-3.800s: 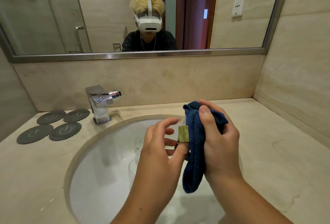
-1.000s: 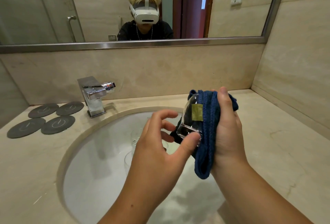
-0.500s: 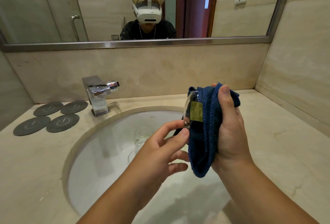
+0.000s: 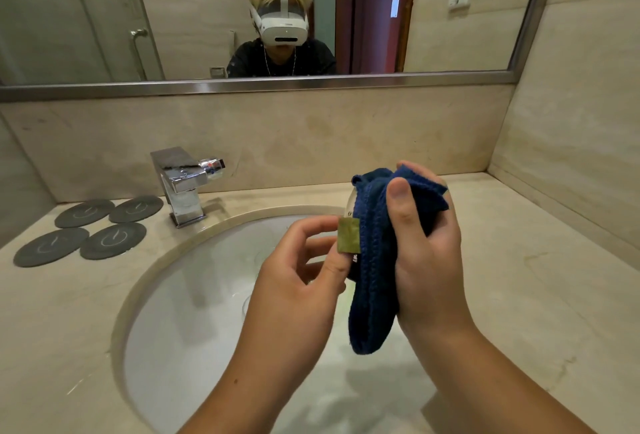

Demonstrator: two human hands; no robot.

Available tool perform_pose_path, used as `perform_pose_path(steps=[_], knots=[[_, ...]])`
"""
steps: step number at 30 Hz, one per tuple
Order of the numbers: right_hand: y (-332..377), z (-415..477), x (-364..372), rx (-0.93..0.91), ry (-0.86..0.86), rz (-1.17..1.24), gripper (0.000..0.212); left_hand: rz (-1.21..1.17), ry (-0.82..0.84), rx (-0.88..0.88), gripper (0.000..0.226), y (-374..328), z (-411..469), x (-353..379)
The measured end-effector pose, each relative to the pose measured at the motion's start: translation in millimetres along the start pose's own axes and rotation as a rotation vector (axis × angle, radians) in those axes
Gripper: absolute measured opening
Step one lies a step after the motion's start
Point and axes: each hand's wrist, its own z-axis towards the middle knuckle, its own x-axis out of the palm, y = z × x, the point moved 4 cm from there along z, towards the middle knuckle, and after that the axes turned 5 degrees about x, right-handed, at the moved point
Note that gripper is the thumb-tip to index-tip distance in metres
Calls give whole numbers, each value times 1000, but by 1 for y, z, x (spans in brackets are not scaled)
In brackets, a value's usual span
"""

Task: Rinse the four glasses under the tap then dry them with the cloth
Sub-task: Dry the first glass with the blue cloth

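- Broad stretch of worktop to the right of the sink, ending at the side wall.
- At the back, a low splashback under the mirror.
- Left of the sink, near the back edge: the tap, spout reaching over the rim.
- Just beside the tap, four dark round coasters in a tight two-by-two cluster.
- Raised over the right half of the sink, well apart from tap and coasters: the left hand and the right hand.
- In the right hand, curled round it, the blue cloth: thumb flat on the front fold, fingers wrapped behind, loose end hanging down toward the basin.
- Inside the cloth, a clear glass, mostly covered; only a sliver of its left side and a greenish label in sight.
- Left hand half curled: thumb tip against the glass just under the label, index fingertip at the label's left edge, remaining fingers bent and free.
- In the basin below the left hand, faint outlines of other glasses; number too hard to tell.
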Motion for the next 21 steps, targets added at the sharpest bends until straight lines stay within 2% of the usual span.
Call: perform_pose_path(steps=[5,10,13,16,18,21], knots=[[1,-2,2,30,47,8,55,-73,-37,-52,23,1,1,-3],[-1,-2,5,130,107,113,77,-132,-19,-148,13,8,3,-5],[-2,-2,7,202,168,207,80,-168,8,-226,15,13,4,-6],[-2,-3,8,323,231,348,58,-249,55,-333,28,17,3,-5],[-3,-4,10,375,262,400,40,-245,64,-343,30,18,3,-6],[-7,-4,11,379,222,392,19,-9,-61,-120,13,14,7,-11]])
